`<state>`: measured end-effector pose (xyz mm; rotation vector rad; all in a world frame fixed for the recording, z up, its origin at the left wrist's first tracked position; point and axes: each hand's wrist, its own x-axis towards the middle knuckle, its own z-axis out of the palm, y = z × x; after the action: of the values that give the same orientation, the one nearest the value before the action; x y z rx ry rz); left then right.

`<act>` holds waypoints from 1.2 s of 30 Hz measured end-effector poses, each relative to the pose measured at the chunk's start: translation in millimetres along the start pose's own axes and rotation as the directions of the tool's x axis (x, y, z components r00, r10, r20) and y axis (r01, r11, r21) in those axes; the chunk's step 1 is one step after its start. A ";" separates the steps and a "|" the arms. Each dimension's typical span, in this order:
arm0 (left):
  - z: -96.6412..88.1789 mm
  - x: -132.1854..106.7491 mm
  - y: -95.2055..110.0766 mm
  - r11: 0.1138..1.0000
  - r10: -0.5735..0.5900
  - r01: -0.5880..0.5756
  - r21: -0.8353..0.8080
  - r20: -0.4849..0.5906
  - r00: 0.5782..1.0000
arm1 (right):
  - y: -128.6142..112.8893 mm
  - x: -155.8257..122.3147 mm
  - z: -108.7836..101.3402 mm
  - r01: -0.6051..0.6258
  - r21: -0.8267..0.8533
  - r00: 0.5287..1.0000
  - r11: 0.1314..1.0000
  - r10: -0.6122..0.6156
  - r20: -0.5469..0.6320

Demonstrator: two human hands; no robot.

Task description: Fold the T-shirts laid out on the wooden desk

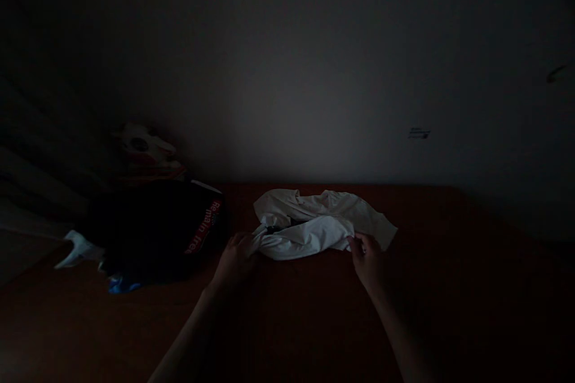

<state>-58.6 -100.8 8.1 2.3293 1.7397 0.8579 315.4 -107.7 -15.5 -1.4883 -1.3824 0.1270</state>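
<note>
A crumpled white garment lies on a reddish-brown table in a very dark room. My left hand has its fingers closed on the garment's left end. At the near right edge of the cloth, my right hand pinches a fold. Both forearms reach in from the bottom of the view.
A black bag or garment with red-and-white lettering lies at the left of the table, with bits of white and blue cloth under it. A pale object sits behind it. A plain wall rises just behind the table.
</note>
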 end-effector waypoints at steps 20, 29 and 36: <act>-31.0 3.9 26.2 0.639 -0.547 0.346 -0.687 -0.090 0.832 | -26.8 12.1 -28.9 -0.329 0.260 0.944 0.908 0.311 0.108; -31.2 10.7 24.8 0.375 -0.564 0.384 -0.844 0.121 0.817 | -17.4 4.9 -25.0 -0.140 -0.008 0.948 0.990 0.136 0.289; -39.7 10.7 23.1 0.404 -0.457 0.369 -0.837 0.165 0.874 | -25.5 13.3 -33.4 -0.385 0.293 0.923 0.875 0.356 0.148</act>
<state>-56.8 -108.4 54.7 1.1325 1.3120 1.3183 325.4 -122.8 24.7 -1.4674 -1.0674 0.6394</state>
